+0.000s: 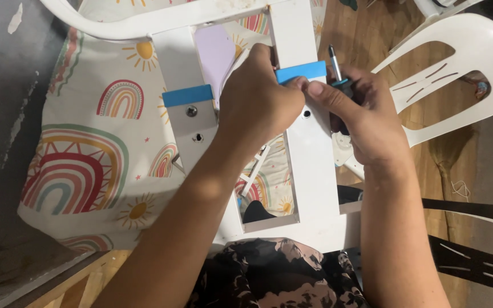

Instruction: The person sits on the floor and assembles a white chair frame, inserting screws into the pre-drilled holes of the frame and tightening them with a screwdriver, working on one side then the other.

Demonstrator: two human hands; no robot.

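From the head view we look straight down at a white wooden frame (309, 165) lying over a cushion (87, 159) printed with rainbows and suns. Two slats of the frame each carry a blue strip. On the left slat, the blue strip (188, 95) sits above a grey metal plate (195, 122); we see one screw (192, 111) seated in it and a second spot lower down that we cannot read clearly. We judge that side largely fastened. On the right slat, the other blue strip (300, 72) is pinched in place, and a bare hole (306, 113) shows just below it, so we judge this side yet to be fixed.

Our left hand (258, 102) reaches in from below, forearm angled up across the frame, palm down, its fingers (261, 57) curled closed over the slat's edge and the left end of that strip. Our right hand (366, 117) comes up alongside, wrist straight; its thumb (318, 88) presses the strip's right end while the remaining fingers are wrapped shut around a screwdriver (336, 68), whose shaft points up and away, clear of the hole.

White plastic chairs (463, 63) stand on the wooden floor (372, 34) to the right.
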